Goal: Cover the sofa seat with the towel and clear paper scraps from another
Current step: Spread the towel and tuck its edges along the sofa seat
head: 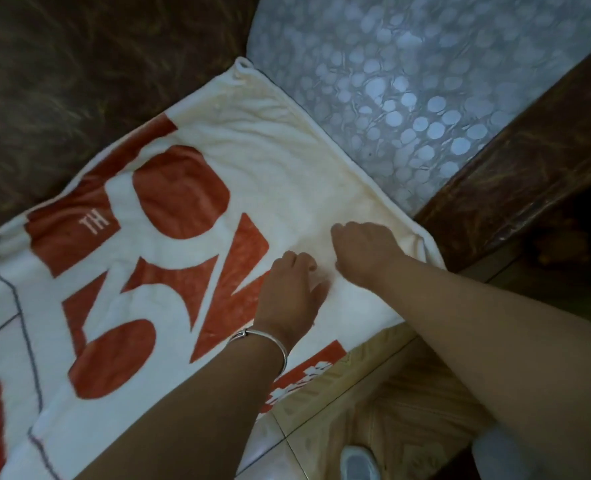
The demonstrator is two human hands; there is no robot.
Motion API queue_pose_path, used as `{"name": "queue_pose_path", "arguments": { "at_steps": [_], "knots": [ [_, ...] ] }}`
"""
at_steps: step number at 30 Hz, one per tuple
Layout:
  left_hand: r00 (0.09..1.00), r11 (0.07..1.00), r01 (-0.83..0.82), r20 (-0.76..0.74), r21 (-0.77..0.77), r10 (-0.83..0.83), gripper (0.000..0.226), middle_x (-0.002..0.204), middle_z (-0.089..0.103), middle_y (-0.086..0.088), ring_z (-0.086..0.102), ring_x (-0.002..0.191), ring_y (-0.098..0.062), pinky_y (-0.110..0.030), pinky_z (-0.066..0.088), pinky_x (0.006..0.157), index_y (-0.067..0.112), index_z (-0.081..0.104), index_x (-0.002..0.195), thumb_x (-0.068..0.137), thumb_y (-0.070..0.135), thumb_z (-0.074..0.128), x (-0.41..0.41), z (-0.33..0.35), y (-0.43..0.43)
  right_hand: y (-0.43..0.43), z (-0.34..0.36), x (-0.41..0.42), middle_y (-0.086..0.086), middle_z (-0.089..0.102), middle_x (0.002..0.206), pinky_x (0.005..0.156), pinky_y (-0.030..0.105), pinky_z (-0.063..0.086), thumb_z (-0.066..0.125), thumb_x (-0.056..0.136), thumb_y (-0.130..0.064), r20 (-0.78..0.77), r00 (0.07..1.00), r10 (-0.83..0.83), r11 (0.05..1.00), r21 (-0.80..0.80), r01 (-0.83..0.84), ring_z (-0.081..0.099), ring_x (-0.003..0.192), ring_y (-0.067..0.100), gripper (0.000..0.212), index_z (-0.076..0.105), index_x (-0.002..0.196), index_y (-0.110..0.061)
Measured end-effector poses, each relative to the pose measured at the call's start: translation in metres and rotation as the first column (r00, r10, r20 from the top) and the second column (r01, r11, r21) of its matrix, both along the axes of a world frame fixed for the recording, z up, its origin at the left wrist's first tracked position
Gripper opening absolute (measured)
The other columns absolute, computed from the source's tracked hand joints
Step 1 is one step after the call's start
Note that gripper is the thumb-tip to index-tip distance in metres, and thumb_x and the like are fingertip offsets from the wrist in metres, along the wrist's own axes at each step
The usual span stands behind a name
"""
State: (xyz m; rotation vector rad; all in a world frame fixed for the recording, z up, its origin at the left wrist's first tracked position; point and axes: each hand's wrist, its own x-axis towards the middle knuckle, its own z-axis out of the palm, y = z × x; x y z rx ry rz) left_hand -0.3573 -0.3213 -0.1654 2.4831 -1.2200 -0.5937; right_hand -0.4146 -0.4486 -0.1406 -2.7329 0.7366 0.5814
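— Where is the towel lying?

— The towel (169, 209) is lying spread out flat across the middle and left of the frame. It is white with big red shapes.

— Where are its edges running?

— Its far edge is running along the brown sofa back (44, 81) in the upper left. Its right edge is lying against the grey spotty cover (408, 81) in the upper right. Its right corner is reaching the wooden arm (516, 161) at the right. Its near edge is hanging over the front, above the floor tiles (322, 427) at the bottom.

— Is there room for moving?

— Lots of open towel is stretching away to the left of both grips. On the right, the wooden arm is sitting near.

— What are the grips doing?

— The left grip (290, 289), with a silver bangle (270, 341) on its wrist, is resting on the towel in the lower middle, fingers curling down. The right grip (367, 251) is resting just beside it, a little higher and more to the right, close to the towel's right corner. Its knuckles are bending too. The picture is blurry, so I cannot tell if either grip is pinching the cloth or only pressing on it.

— Anything else?

— A pale shoe (358, 462) is showing on the tiles at the bottom.
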Motion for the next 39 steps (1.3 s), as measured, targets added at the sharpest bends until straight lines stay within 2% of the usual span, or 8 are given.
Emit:
{"name": "queue_pose_path", "arguments": {
  "at_steps": [5,10,15,21,25,30,35,39],
  "knots": [
    [0.998,0.988,0.014,0.054,0.156,-0.022,0.034,0.116,0.054,0.000,0.051,0.105,-0.021,-0.031,0.044,0.090,0.018,0.052,0.111,0.084,0.036,0.061,0.013,0.006,0.063,0.060,0.003,0.025,0.011,0.042,0.131,0.092,0.039,0.043,0.052,0.090,-0.018,-0.044,0.991,0.128,0.984,0.130,-0.122,0.044,0.121,0.030,0.039,0.046,0.128,-0.010],
    [0.976,0.963,0.054,-0.220,0.264,0.005,0.026,0.121,0.062,0.000,0.060,0.107,-0.017,-0.027,0.049,0.095,0.020,0.058,0.114,0.089,0.027,0.056,0.019,0.020,0.119,0.098,0.014,0.055,0.009,0.050,0.134,0.098,0.042,0.047,0.044,0.091,-0.005,-0.238,0.957,0.166,0.984,0.106,-0.144,0.050,0.124,0.030,0.040,0.052,0.130,-0.010],
    [0.986,0.959,-0.166,0.035,0.231,0.162,0.034,0.126,0.050,-0.002,0.049,0.112,-0.022,-0.036,0.045,0.096,0.021,0.049,0.122,0.089,0.014,0.047,0.055,0.021,0.183,0.157,0.032,0.081,0.011,0.059,0.127,0.091,0.039,0.047,0.040,0.091,-0.002,-0.079,0.977,0.198,0.980,0.039,-0.196,0.057,0.118,0.031,0.035,0.058,0.120,-0.008],
    [0.954,0.941,-0.195,-0.171,0.276,0.247,0.033,0.125,0.057,-0.004,0.056,0.112,-0.023,-0.033,0.047,0.096,0.018,0.055,0.118,0.089,0.007,0.043,0.095,0.026,0.267,0.235,0.043,0.116,0.010,0.060,0.122,0.081,0.035,0.049,0.045,0.092,-0.005,-0.150,0.955,0.257,0.966,0.064,-0.251,0.062,0.102,0.027,0.018,0.062,0.098,-0.009],
    [0.983,0.953,-0.162,-0.042,0.255,0.178,0.038,0.124,0.051,-0.007,0.048,0.112,-0.027,-0.040,0.044,0.096,0.014,0.051,0.122,0.086,0.007,0.044,0.124,0.030,0.337,0.310,0.055,0.156,0.004,0.052,0.138,0.102,0.038,0.045,0.043,0.095,-0.021,-0.147,0.962,0.231,0.965,0.162,-0.207,0.053,0.123,0.028,0.036,0.056,0.128,-0.016],
    [0.970,0.954,-0.227,-0.038,0.198,0.239,0.024,0.112,0.052,-0.006,0.050,0.105,-0.027,-0.033,0.043,0.086,0.012,0.053,0.109,0.088,0.005,0.042,0.169,0.035,0.443,0.405,0.051,0.208,0.013,0.057,0.126,0.091,0.036,0.049,0.040,0.090,-0.001,-0.140,0.969,0.202,0.979,0.050,-0.196,0.058,0.117,0.031,0.036,0.058,0.120,-0.006],
    [0.956,0.899,-0.291,0.125,0.327,0.264,0.038,0.133,0.043,-0.007,0.040,0.122,-0.029,-0.039,0.040,0.099,0.017,0.044,0.125,0.088,0.009,0.045,0.208,0.030,0.522,0.476,0.047,0.238,0.012,0.058,0.112,0.081,0.033,0.049,0.041,0.087,0.003,-0.173,0.968,0.179,0.983,0.060,-0.171,0.061,0.110,0.029,0.025,0.061,0.098,-0.005],
    [0.977,0.863,-0.201,0.029,0.464,0.211,0.032,0.129,0.046,-0.009,0.041,0.123,-0.029,-0.040,0.038,0.097,0.016,0.046,0.120,0.089,0.014,0.048,0.213,0.024,0.554,0.514,0.035,0.244,0.013,0.056,0.127,0.093,0.037,0.048,0.041,0.091,-0.002,-0.190,0.951,0.245,0.968,0.095,-0.230,0.057,0.117,0.032,0.036,0.058,0.122,-0.006]
  ]
}}
